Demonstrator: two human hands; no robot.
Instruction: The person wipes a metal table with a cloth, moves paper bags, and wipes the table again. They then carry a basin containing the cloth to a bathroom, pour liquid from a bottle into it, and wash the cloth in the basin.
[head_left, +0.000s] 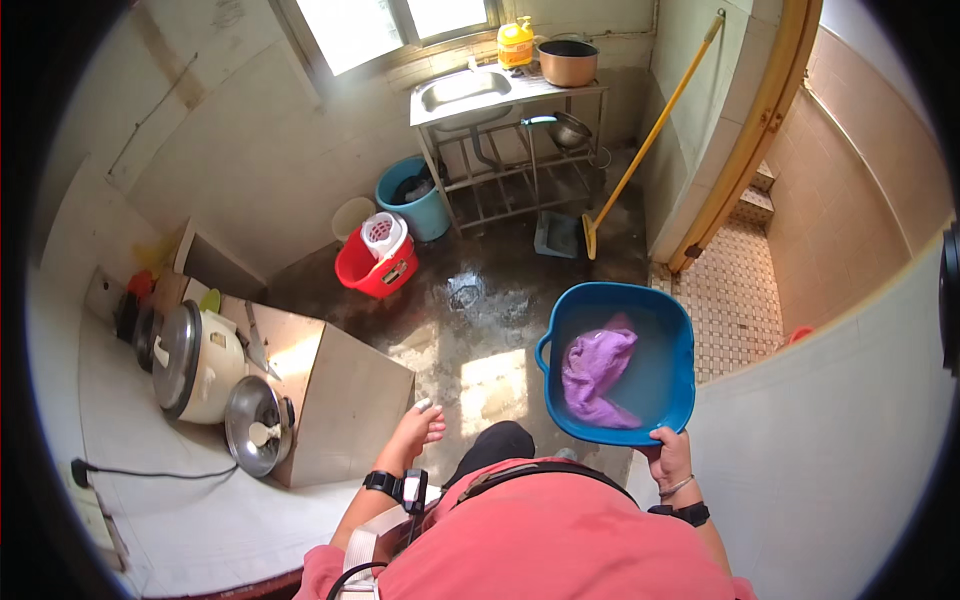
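Note:
My right hand (666, 457) grips the near rim of a blue plastic basin (685, 360), with its fingers partly hidden under the rim. Cloudy water fills part of the basin, and a wet purple cloth (596, 367) lies in it on the left side. My left hand (422, 429) is held low at my left, empty, with its fingers apart, between my body and the wooden cabinet. The basin is held out to my right, above the floor near the doorway.
A red mop bucket (375, 274) and a light blue bucket (424, 214) stand by the wall. Beyond are a metal sink stand (465, 90), a dustpan (556, 235) and a yellow-handled floor tool (651, 139). A rice cooker (214, 367) sits on a cabinet (352, 405) at left. The floor (465, 330) looks wet.

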